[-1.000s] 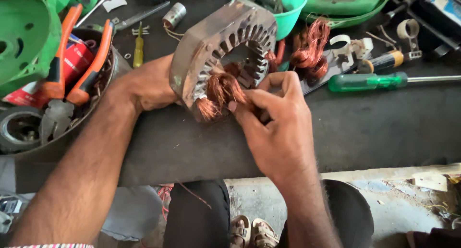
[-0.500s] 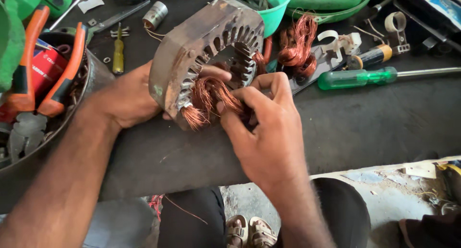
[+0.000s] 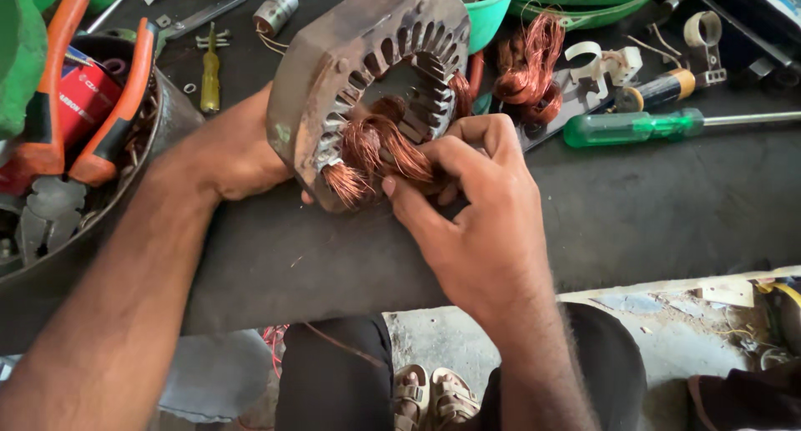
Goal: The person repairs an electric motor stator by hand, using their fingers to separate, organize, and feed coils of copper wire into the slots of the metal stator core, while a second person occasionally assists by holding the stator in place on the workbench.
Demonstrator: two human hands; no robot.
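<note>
Tilting on edge, stator [image 3: 334, 72] bore faces right hand [image 3: 480, 222] pinching copper coil [image 3: 375, 151].

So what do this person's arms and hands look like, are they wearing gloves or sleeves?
No gloves: the left hand and right hand are bare, with no rings, watch or bands showing. Both forearms are bare and hairy up to the picture's edge, so no sleeve is visible. Fingernails are short. Dark trousers and sandals show below.

rusty stator [image 3: 334, 72] tilted, copper winding [image 3: 375, 147] loose
</note>
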